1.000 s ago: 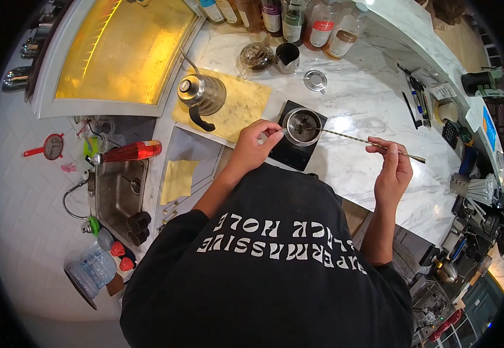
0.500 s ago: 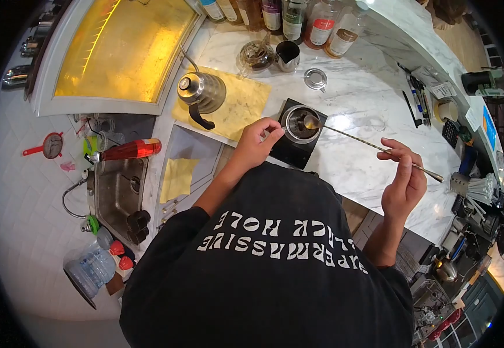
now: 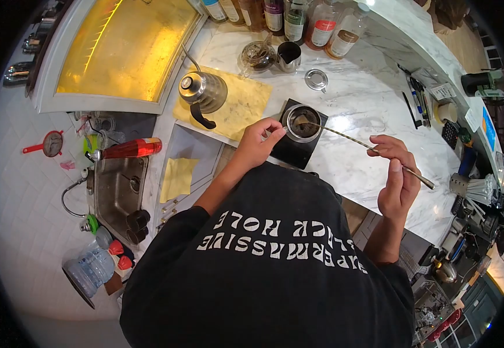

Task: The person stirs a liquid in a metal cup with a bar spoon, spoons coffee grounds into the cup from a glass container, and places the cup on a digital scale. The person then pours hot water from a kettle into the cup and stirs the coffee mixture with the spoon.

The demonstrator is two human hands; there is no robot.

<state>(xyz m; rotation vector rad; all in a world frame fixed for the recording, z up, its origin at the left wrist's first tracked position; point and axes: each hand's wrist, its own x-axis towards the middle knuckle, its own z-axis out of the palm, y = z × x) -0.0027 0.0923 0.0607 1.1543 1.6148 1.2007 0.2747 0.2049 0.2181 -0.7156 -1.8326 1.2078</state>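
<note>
A round metal-rimmed vessel (image 3: 317, 133) with dark contents stands on a black flat scale-like base (image 3: 289, 152). At its left edge my left hand (image 3: 259, 142) pinches a small handle, mostly covered by the fingers. My right hand (image 3: 398, 177) grips a long twisted-stem bar spoon (image 3: 347, 137) by its upper stem, to the right of the vessel. The spoon slants down leftward, its bowl inside the vessel among the dark contents. Behind the vessel, a small round metal lid (image 3: 316, 80) lies on the marble counter (image 3: 359, 101).
A gooseneck kettle (image 3: 210, 93) stands on a yellow cloth (image 3: 249, 95) to the left. Farther back are a glass teapot (image 3: 258, 56), a dark metal pitcher (image 3: 289, 56) and several bottles (image 3: 321, 26). Pens (image 3: 419, 95) lie at right; a sink (image 3: 115, 188) is at left.
My right hand has shifted slightly left and down with the bar spoon. The spoon's bowl has turned and sits lower in the dark contents. My left hand stays at the handle.
</note>
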